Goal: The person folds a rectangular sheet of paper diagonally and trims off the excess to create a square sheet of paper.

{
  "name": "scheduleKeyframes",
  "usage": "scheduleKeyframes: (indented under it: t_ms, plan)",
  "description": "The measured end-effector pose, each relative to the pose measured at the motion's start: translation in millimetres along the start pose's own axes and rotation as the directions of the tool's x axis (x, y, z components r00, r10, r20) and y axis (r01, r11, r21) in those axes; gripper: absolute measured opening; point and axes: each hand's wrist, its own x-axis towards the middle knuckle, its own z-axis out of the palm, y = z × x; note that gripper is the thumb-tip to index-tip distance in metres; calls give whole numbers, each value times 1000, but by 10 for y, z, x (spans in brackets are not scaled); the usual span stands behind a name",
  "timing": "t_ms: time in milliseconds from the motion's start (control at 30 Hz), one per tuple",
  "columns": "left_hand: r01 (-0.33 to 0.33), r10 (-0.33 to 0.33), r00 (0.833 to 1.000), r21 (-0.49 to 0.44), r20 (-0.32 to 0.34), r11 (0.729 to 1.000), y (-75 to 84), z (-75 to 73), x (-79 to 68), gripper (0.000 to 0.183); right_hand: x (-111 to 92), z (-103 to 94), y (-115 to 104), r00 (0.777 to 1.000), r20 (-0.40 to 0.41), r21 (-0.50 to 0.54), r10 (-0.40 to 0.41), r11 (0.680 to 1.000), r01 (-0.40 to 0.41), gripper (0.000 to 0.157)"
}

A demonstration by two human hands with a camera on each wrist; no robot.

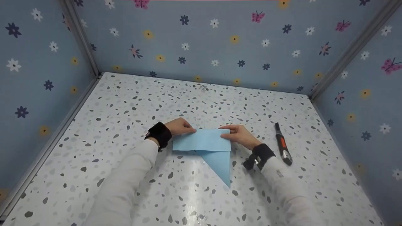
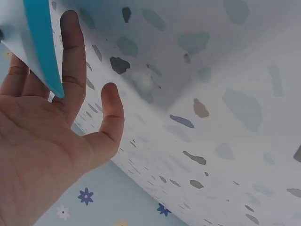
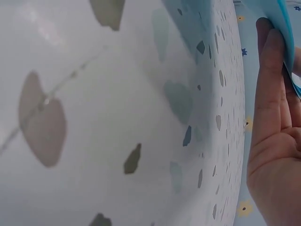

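Note:
A light blue sheet of folded paper (image 1: 201, 140) is in front of me, a wide band across its top and a pointed triangular part below on the right. My left hand (image 1: 179, 126) pinches the top edge left of its middle; in the left wrist view two of its fingers (image 2: 73, 61) extend free beside a paper corner (image 2: 44, 56). With the thumb on the near face and fingers behind, my right hand (image 1: 240, 136) grips the upper right corner. In the right wrist view the paper (image 3: 282, 23) runs along the fingers (image 3: 270, 70).
A utility knife (image 1: 283, 144) with a grey and orange handle lies on the speckled white table (image 1: 135, 103), right of my right hand. Blue flowered panels (image 1: 201, 40) stand at the back and both sides. Dark straps (image 1: 160, 135) circle both wrists.

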Motion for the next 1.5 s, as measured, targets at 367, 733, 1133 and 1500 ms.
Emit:
scheduleKeyframes:
  t_ms: [367, 733, 1133, 1500]
  plan:
    - [-68, 66, 998, -78, -16, 995, 219, 188, 95, 39, 8, 50, -39, 999, 43, -24, -32, 999, 33, 45]
    - [-86, 75, 994, -142, -83, 986, 280, 285, 105, 31, 7, 109, -97, 1000, 31, -74, 2, 997, 0, 42]
    - [-135, 119, 987, -152, -109, 979, 328, 335, 85, 29, 65, 181, -168, 1000, -13, -187, -28, 982, 25, 33]
    - [-133, 119, 987, -135, -108, 982, 225, 345, 103, 27, 110, 189, -127, 999, -22, -229, -40, 973, 34, 31]
